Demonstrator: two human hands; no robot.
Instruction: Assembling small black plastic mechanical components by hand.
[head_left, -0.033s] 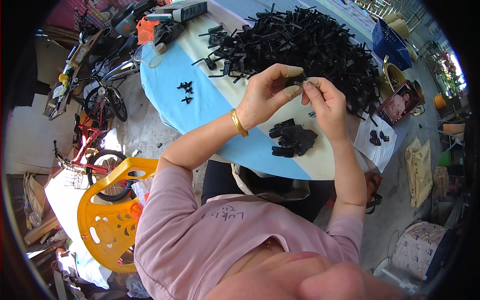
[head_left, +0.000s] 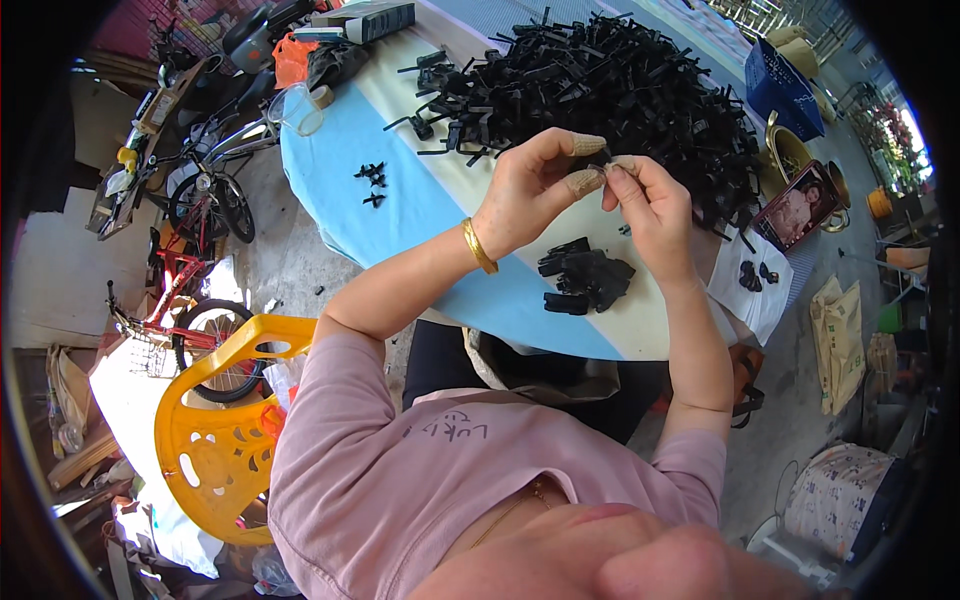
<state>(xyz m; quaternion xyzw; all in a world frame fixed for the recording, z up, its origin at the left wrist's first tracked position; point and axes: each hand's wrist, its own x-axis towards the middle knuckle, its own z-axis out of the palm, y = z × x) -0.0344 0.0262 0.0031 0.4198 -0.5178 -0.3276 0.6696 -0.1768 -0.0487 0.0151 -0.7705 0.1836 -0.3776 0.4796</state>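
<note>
Over the table (head_left: 345, 205), my two hands meet at a small black piece (head_left: 600, 158), mostly hidden by the fingers. My left hand (head_left: 525, 200), with tan covers on thumb and forefinger, pinches it from the left. The fingertips of my right hand (head_left: 648, 200) are pressed together at its other side. Just beyond them rises a large heap of black strip-like parts (head_left: 600, 85). Below the hands lies a small pile of flat black pieces (head_left: 588, 275). A few tiny black cross-shaped bits (head_left: 372, 180) rest on the blue cloth to the left.
At the table's right stand a propped phone (head_left: 797, 207), a white sheet with black bits (head_left: 750, 285), a brass-coloured pot (head_left: 785, 150) and a blue basket (head_left: 780, 88). A clear jar (head_left: 298, 110) sits at the left edge. A yellow chair (head_left: 215, 440) is at my left.
</note>
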